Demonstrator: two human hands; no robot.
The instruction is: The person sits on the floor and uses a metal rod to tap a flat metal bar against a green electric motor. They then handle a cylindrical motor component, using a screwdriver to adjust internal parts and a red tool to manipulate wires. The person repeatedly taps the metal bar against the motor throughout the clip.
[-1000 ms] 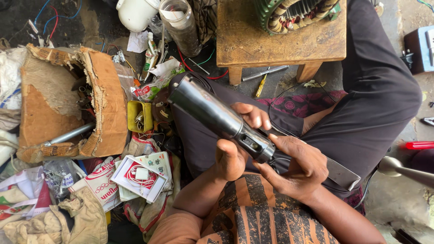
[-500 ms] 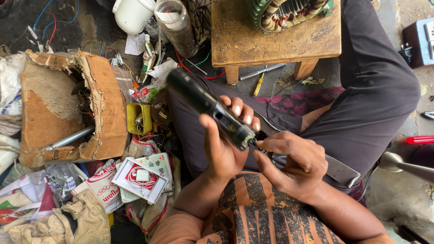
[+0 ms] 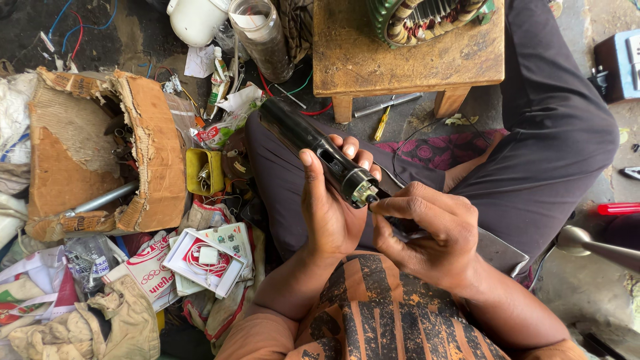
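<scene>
A long black cylindrical tool body (image 3: 303, 137) lies across my lap, its open end with metal parts facing me. My left hand (image 3: 330, 210) is wrapped around it near that end, thumb up along its side. My right hand (image 3: 430, 233) pinches a small thin tool at the cylinder's open end (image 3: 363, 192); a flat grey metal piece (image 3: 500, 250) lies under this hand on my leg.
A torn cardboard box (image 3: 100, 153) with metal parts sits at left, a small yellow container (image 3: 203, 170) beside it. A low wooden stool (image 3: 400, 53) carries a wound motor stator (image 3: 427, 17). Packets, rags, wires and a white jug (image 3: 197, 20) litter the floor.
The cylinder has turned from lying flatter across my lap to pointing its open end at me. My left hand regripped it near the end; my right hand came up to that end.
</scene>
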